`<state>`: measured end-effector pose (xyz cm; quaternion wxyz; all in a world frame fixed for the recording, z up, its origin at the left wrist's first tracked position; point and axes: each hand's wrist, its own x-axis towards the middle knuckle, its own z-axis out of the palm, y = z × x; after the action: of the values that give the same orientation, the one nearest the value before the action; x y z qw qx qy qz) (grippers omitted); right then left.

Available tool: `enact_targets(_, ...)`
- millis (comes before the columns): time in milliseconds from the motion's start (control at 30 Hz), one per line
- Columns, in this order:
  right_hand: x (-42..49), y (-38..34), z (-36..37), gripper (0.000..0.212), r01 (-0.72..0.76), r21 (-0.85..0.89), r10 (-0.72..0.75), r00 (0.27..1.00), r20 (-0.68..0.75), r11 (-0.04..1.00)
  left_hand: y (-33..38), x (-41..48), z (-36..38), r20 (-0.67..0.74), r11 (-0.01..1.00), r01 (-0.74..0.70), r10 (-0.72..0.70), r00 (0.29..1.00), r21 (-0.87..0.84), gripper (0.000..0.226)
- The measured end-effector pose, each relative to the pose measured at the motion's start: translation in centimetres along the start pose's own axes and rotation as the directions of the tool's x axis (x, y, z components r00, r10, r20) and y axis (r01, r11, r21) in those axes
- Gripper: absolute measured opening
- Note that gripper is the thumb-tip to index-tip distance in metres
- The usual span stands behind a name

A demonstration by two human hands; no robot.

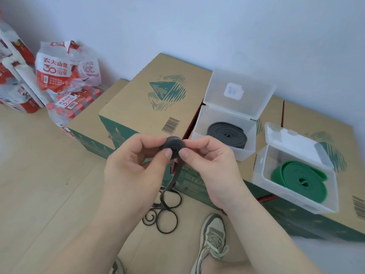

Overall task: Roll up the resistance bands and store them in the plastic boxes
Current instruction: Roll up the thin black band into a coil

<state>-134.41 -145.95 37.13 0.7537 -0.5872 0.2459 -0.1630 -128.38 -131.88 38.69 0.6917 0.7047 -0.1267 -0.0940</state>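
Presently mid-roll: pinching a small dark coil of resistance band (173, 148) between thumbs and fingertips of left hand (134, 163) and right hand (209, 161), held above the floor (49, 175), with the loose tail (167, 194) dropping to curls beside a shoe (213, 232). Next, likely to call for winding on while drawing up that slack, tight enough not to spring open. Beyond, on the cardboard cartons (150, 107), two open plastic boxes (276, 192), both filled: green band (296, 175) at the near right edge, grey band (225, 133) further back; no empty box visible, water packs (65, 76) far left.
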Motion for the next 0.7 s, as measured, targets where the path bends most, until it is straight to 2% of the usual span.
enact_targets(100, 0.0, -0.1, -0.2, 0.013, 0.022, 0.038, -0.022, 1.0, 0.002, 0.999, -0.3, 0.1, 0.6, 0.033, 0.999, 0.032, -0.031, 0.999, -0.038, 0.023)
enact_targets(233, 0.2, 0.2, -0.5, 0.02, 0.055, -0.152, -0.065, 0.996, -0.067, 0.987, -0.6, 0.0, 0.9, 0.084, 0.984, 0.024, -0.04, 0.996, 0.177, 0.012)
enact_targets(333, 0.2, 0.7, -0.7, 0.026, 0.093, -0.356, -0.119, 0.992, -0.052, 0.93, -0.6, 0.0, 0.8, 0.091, 0.935, -0.042, 0.011, 0.996, 0.353, 0.021)
enact_targets(467, -0.3, 0.6, -0.4, 0.029, 0.2, -0.456, -0.196, 0.979, 0.058, 0.867, -0.8, 0.3, 0.4, 0.185, 0.868, -0.174, 0.096, 0.978, 0.465, 0.035)
enact_targets(567, -0.4, 0.5, -0.3, 0.023, 0.186, -0.406, -0.187, 0.982, 0.037, 0.895, -1.1, 0.8, -0.3, 0.205, 0.851, -0.192, 0.103, 0.973, 0.489, 0.041)
enact_targets(700, -0.2, 0.2, -0.2, 0.017, 0.118, -0.193, -0.127, 0.991, -0.035, 0.974, -0.6, 1.1, -1.0, 0.141, 0.969, -0.03, -0.006, 0.99, 0.247, 0.035)
